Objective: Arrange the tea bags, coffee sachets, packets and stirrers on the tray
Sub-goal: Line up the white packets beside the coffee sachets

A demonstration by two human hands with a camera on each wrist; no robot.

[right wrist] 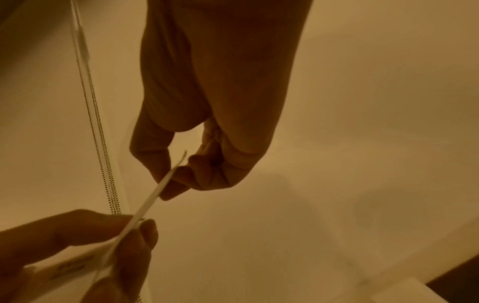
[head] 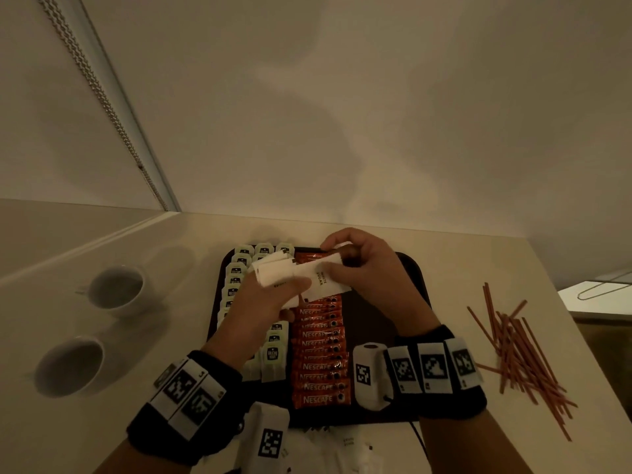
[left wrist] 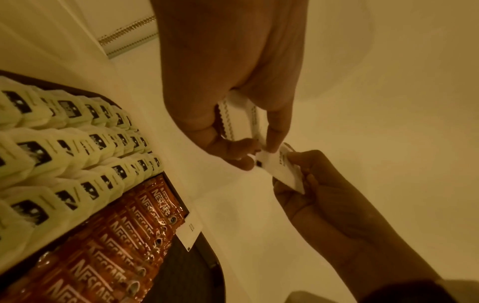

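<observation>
Over the dark tray (head: 372, 313) my left hand (head: 280, 285) grips a small stack of white sugar packets (head: 273, 271), seen edge-on in the left wrist view (left wrist: 238, 116). My right hand (head: 338, 268) pinches one white sugar packet (head: 321, 280) at the stack's right end, between thumb and fingers (right wrist: 176, 178). Green tea bags (head: 236, 271) fill the tray's left columns. Orange coffee sachets (head: 319, 364) run down its middle. One white packet (left wrist: 190, 231) lies on the tray beside the sachets. Red stirrers (head: 519, 350) lie in a loose pile on the counter to the right.
Two white cups (head: 116, 287) (head: 70, 366) stand on the counter left of the tray. More white packets (head: 342, 446) lie on the counter in front of the tray. The wall rises just behind the tray, and the counter's edge lies past the stirrers.
</observation>
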